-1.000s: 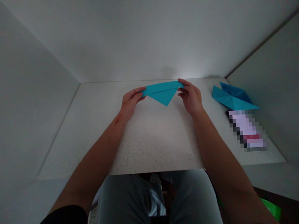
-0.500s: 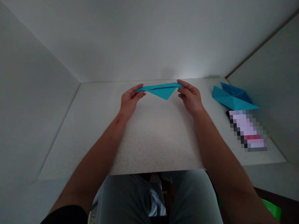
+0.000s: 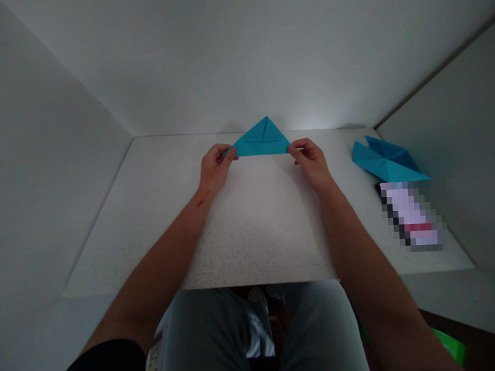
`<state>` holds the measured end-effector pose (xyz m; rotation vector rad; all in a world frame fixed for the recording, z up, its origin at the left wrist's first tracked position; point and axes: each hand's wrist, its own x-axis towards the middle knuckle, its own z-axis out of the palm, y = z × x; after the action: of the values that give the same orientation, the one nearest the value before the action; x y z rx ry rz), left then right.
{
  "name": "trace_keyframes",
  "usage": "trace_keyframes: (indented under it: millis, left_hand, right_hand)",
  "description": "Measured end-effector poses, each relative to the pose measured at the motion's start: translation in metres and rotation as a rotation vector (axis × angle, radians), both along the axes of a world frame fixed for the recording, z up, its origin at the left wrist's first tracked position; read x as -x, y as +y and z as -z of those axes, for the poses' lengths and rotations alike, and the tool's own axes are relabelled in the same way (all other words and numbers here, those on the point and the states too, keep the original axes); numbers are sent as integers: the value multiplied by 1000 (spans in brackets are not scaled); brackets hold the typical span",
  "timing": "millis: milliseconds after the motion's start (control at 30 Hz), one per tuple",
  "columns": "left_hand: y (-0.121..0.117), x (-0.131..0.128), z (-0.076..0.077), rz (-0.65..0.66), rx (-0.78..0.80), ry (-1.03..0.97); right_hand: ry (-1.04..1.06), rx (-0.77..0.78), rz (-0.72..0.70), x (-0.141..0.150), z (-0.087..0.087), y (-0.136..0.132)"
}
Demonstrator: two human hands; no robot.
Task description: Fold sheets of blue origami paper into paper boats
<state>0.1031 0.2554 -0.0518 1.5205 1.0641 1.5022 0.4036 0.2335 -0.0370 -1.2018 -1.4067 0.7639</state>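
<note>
A folded sheet of blue paper [image 3: 261, 137] stretches between my two hands near the back of the white table. Its shape is a triangle with a flat band along the bottom, the peak pointing up and away from me. My left hand [image 3: 216, 166] pinches the left corner between thumb and fingers. The right corner is gripped the same way by my right hand [image 3: 311, 161]. A crease runs down from the peak to the band.
A blue paper boat [image 3: 387, 159] lies at the table's right side by the wall. Just in front of it is a blurred-out flat object [image 3: 413, 215], pale with a dark edge. Walls enclose the white table [image 3: 258, 229] at the back and both sides.
The folded paper has been turned over from point-down to point-up, showing its broad face. Both hands have rotated with it and still hold its ends.
</note>
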Motion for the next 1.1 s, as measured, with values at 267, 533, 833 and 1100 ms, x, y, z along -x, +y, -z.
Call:
trace_keyframes:
  millis: [267, 533, 833, 1100]
  left_hand:
    - [-9, -3, -5, 57, 19, 64]
    - [-20, -3, -16, -9, 84, 202]
    - [-16, -4, -12, -42, 45, 127]
    - [-14, 0, -10, -211, -40, 139]
  right_hand:
    - [94, -26, -62, 1, 3, 4]
    - [37, -7, -37, 5, -5, -4]
    - [-59, 18, 15, 9, -8, -10]
    - [-95, -9, -22, 18, -8, -13]
